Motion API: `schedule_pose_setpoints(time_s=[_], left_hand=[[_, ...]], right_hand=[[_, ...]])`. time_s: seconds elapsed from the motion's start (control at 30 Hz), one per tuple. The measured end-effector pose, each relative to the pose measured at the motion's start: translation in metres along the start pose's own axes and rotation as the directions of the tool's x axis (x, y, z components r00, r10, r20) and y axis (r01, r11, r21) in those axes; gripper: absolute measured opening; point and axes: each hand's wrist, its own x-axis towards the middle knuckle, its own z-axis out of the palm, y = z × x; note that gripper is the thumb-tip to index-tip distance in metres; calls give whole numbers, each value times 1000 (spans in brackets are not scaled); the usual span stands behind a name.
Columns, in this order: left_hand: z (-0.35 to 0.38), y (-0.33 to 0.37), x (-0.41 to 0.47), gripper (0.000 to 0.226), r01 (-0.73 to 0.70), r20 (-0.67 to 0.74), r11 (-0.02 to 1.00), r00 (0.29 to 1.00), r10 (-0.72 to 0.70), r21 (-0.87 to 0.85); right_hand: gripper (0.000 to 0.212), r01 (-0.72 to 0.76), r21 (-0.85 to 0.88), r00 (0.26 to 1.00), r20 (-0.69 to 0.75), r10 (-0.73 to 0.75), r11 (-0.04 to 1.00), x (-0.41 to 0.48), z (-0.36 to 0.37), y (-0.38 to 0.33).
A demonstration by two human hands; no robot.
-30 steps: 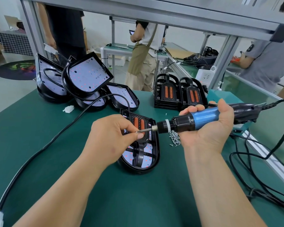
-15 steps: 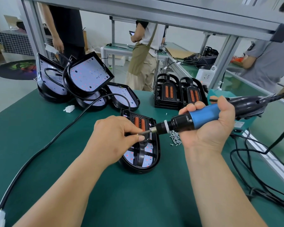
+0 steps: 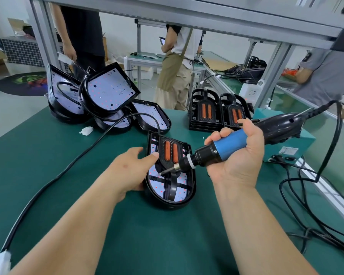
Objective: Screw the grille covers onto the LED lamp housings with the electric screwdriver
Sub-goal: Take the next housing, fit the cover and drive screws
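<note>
While housings (image 3: pixel 107 92) pile left, grilles (image 3: pixel 204 113) apparently stack behind.

At centre frame the left hand (image 3: pixel 130 171) grips the left rim of the lamp housing (image 3: pixel 173 201). Its thumb reaches over onto the grille cover (image 3: pixel 170 151), but its lower fingers are hidden against the housing's side. Where the electric screwdriver (image 3: pixel 232 143) touches the cover, the bit tip is too small to show whether it carries a screw. The right hand (image 3: pixel 240 161) covers part of the tool's blue grip and the foot of the right stack of grille covers (image 3: pixel 234 114). At the lower left corner the frame edge cuts off a white connector (image 3: pixel 0 262). At the top, the aluminium beam (image 3: pixel 187 14) hides the bystander in black (image 3: pixel 83 32) and the bystander in an apron (image 3: pixel 175 72) from the shoulders up. The label (image 3: pixel 288 150) on the teal box (image 3: pixel 306 138) is unreadable.
</note>
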Motion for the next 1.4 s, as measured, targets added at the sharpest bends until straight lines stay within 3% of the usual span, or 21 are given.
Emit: schedule_pose_setpoints(time_s=[0.07,0.1,0.33,0.7,0.97,1.4], left_hand=[[4,-1,0,30,-27,23,1000,999,28,-14],[6,-1,-1,29,-40,14,999,999,40,-21],[9,-1,0,58,-100,-70,994,992,102,34],[13,1,-3,57,-152,-155,984,974,165,93],[16,1,-2,55,-177,-215,972,954,208,153],[19,-7,7,52,-204,-242,962,939,245,181]], right_hand=[[9,-7,-6,1000,2,7,1000,-1,-1,1],[8,-12,-10,1000,4,12,1000,-1,-1,1],[12,-24,-35,1000,0,24,999,-1,-1,4],[13,-4,-47,1000,7,4,999,-1,-2,4],[25,-13,-61,1000,10,14,998,0,2,3],[20,2,-102,991,131,11,995,-2,9,4]])
